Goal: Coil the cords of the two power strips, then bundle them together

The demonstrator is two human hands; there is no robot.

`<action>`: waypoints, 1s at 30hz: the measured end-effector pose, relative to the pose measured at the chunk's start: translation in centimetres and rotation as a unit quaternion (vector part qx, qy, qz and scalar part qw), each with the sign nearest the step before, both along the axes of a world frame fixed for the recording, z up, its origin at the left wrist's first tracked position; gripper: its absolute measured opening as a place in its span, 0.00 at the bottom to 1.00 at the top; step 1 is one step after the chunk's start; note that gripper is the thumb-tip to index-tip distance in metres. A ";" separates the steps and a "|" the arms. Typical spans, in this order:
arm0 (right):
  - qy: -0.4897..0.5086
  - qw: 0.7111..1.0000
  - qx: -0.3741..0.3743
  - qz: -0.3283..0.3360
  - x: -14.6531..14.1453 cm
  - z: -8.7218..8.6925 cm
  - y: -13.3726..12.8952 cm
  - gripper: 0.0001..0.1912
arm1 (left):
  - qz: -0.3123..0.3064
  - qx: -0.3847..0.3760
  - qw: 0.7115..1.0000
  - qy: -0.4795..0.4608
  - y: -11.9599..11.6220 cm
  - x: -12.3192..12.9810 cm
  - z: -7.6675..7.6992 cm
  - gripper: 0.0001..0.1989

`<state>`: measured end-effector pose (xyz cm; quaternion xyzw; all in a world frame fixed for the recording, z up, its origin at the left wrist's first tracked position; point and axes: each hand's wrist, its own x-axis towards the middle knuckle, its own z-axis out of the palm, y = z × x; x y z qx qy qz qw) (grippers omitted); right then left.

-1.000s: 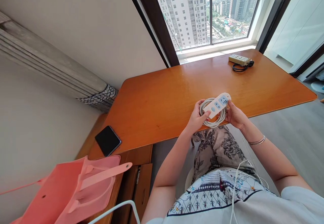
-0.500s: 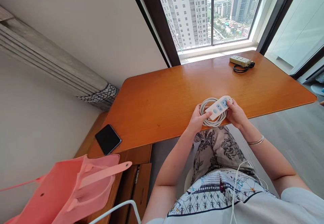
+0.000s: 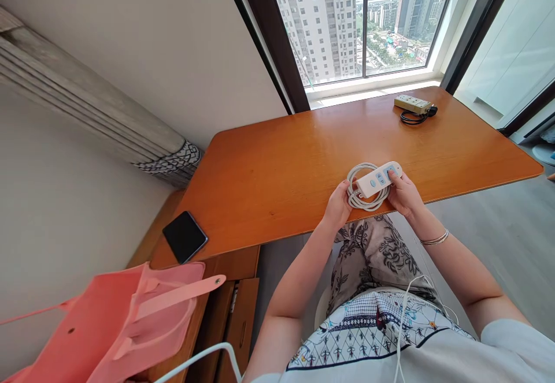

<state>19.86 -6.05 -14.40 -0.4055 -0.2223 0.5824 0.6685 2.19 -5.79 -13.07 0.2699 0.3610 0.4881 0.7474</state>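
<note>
A power strip (image 3: 376, 180) is between the left hand (image 3: 339, 205) and the right hand (image 3: 404, 194), across its coiled cord (image 3: 366, 206), above the near edge of the table (image 3: 269, 181). Another strip (image 3: 413, 103) sits at the far right, before the window (image 3: 327, 33). A tablet (image 3: 185, 237) lies at the left end, behind a bag (image 3: 104, 325).

Texts and labels: none legible. Brand marks: none legible. Numbers: none legible. Signs: none legible in view.

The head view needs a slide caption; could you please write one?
Left grip on coiled cord, right grip on white power strip, at a wooden table.
</note>
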 end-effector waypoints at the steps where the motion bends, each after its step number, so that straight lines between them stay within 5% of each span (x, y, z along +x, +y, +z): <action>1: 0.012 1.000 0.000 -0.014 0.0 -0.2 0.1 0.26 | 0.005 -0.012 1.000 -0.010 0.0 0.1 0.0 0.15; 10: 0.073 0.996 0.002 -0.057 -1.3 -0.6 -0.2 0.19 | 0.081 -0.006 0.996 0.028 -0.4 1.3 0.1 0.06; 16: 0.062 0.996 0.016 -0.061 -0.3 -0.7 0.1 0.18 | 0.054 0.041 0.995 0.066 0.2 1.5 -1.4 0.12; 23: -0.015 0.989 0.021 -0.146 6.8 0.3 3.4 0.11 | 0.073 0.164 0.952 0.247 1.9 -1.6 -2.8 0.19; 30: -0.167 0.947 -0.089 -0.259 15.7 3.6 8.1 0.07 | 0.028 0.237 0.936 0.261 1.9 -2.6 -3.5 0.14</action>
